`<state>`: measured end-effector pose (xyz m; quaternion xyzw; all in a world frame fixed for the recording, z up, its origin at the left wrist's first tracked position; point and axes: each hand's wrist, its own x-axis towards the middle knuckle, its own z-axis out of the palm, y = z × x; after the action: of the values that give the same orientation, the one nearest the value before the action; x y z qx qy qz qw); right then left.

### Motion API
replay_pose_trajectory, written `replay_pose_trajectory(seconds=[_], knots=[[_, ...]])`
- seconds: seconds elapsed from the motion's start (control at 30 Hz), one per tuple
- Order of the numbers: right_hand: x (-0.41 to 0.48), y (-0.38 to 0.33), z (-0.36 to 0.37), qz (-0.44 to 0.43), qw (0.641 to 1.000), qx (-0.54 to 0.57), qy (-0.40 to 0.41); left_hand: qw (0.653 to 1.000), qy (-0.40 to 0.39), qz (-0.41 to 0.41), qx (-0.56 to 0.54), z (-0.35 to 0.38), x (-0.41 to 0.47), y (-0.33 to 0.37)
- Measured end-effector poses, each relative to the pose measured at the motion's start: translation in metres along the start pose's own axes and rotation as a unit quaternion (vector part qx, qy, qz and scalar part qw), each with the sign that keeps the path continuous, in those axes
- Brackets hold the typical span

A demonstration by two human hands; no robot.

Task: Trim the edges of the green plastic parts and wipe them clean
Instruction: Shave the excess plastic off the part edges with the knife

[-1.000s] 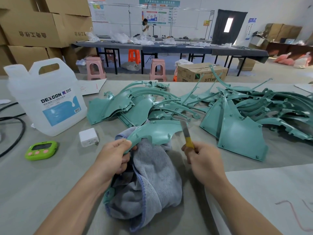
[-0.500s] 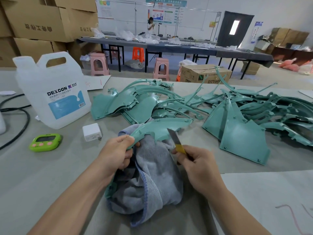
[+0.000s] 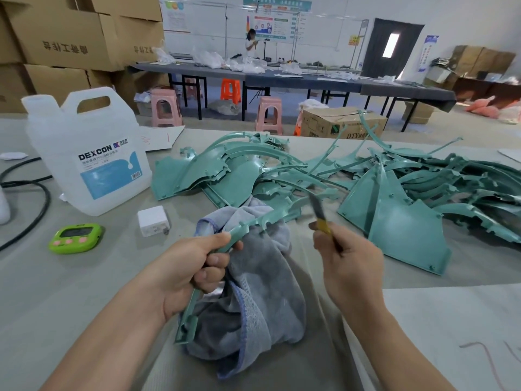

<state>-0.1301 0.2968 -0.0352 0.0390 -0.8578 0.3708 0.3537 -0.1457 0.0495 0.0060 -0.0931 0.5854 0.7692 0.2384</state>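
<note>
Hands meet over a grey towel bunched on the worktable. The person's left hand has fingers and thumb wrapped round a long, curved green plastic part. This part rises out of the fist toward one o'clock and lies across the top of the towel, while its lower end juts out beneath the palm toward six o'clock. The right hand is clenched on a utility knife with a yellow handle. Its blade is blurred, points up toward eleven o'clock and sits just beside the far end of the held part. I cannot tell whether it touches the edge.

From the hands, a heap of green parts spreads from twelve o'clock round to three o'clock, curved strips and fan-shaped pieces lying loosely over one another. One large panel lies nearest the right hand, at two o'clock.

At ten o'clock a white jug labelled DEXCON stands upright. Between it and the left hand lies a small white charger block. A lime-green timer with pink buttons lies flat at nine o'clock, and a black cable loops beyond it.

Past the worktable are pink stools, stacked cardboard boxes and a long dark table with another person standing behind it.
</note>
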Motion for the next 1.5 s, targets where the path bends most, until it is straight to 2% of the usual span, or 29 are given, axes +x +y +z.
replay_pose_trajectory(seconds=[0.1, 0.2, 0.27, 0.33, 0.37, 0.5, 0.6, 0.67, 0.77, 0.83, 0.93, 1.03, 1.13, 1.27, 1.43, 1.5], knots=[[-0.004, -0.003, -0.002, -0.003, 0.999, 0.038, -0.031, 1.0, 0.001, -0.002, -0.005, -0.001, 0.001, 0.0], [-0.009, -0.01, 0.002, -0.051, 0.996, -0.018, -0.076, 1.0, 0.001, -0.003, -0.008, 0.0, 0.002, -0.001], [-0.004, -0.009, 0.004, -0.037, 0.998, -0.031, -0.036, 1.0, 0.004, -0.002, -0.005, 0.0, 0.002, -0.001], [0.001, -0.003, 0.002, -0.006, 1.0, 0.004, 0.009, 1.0, 0.004, 0.003, 0.0, 0.0, 0.002, -0.002], [0.001, 0.0, 0.001, -0.001, 1.0, 0.023, 0.005, 1.0, 0.004, 0.007, 0.001, 0.0, 0.002, -0.002], [-0.01, -0.005, 0.006, -0.019, 0.995, 0.038, -0.091, 1.0, -0.002, 0.026, 0.004, 0.005, 0.003, -0.004], [-0.003, -0.002, 0.005, 0.02, 0.999, 0.038, -0.003, 0.999, -0.005, 0.044, 0.007, 0.006, 0.001, -0.006], [0.0, -0.001, 0.0, 0.044, 0.997, 0.053, 0.033, 0.996, 0.002, 0.087, 0.009, 0.007, 0.0, -0.008], [-0.007, -0.007, 0.001, 0.074, 0.99, 0.12, -0.017, 0.976, 0.053, 0.209, -0.02, 0.015, 0.0, -0.012], [-0.011, -0.013, 0.003, 0.078, 0.984, 0.16, -0.033, 0.96, 0.096, 0.26, -0.046, 0.021, 0.002, -0.016], [-0.014, -0.019, 0.005, 0.058, 0.986, 0.146, -0.06, 0.961, 0.129, 0.24, -0.055, 0.026, 0.005, -0.018], [-0.013, -0.019, 0.006, 0.003, 0.991, 0.032, -0.132, 0.972, 0.123, 0.191, -0.057, 0.024, 0.006, -0.018], [-0.011, -0.022, 0.009, -0.03, 0.985, -0.081, -0.152, 0.98, 0.084, 0.162, -0.075, 0.023, 0.003, -0.018], [-0.012, -0.025, 0.011, -0.034, 0.992, -0.076, -0.092, 0.983, 0.079, 0.153, -0.067, 0.027, 0.002, -0.019], [-0.013, -0.021, 0.007, 0.016, 0.999, -0.026, 0.01, 0.983, 0.085, 0.142, -0.074, 0.028, 0.002, -0.019], [-0.01, -0.018, 0.002, 0.001, 0.999, -0.025, 0.026, 0.983, 0.09, 0.137, -0.079, 0.028, 0.002, -0.018]])
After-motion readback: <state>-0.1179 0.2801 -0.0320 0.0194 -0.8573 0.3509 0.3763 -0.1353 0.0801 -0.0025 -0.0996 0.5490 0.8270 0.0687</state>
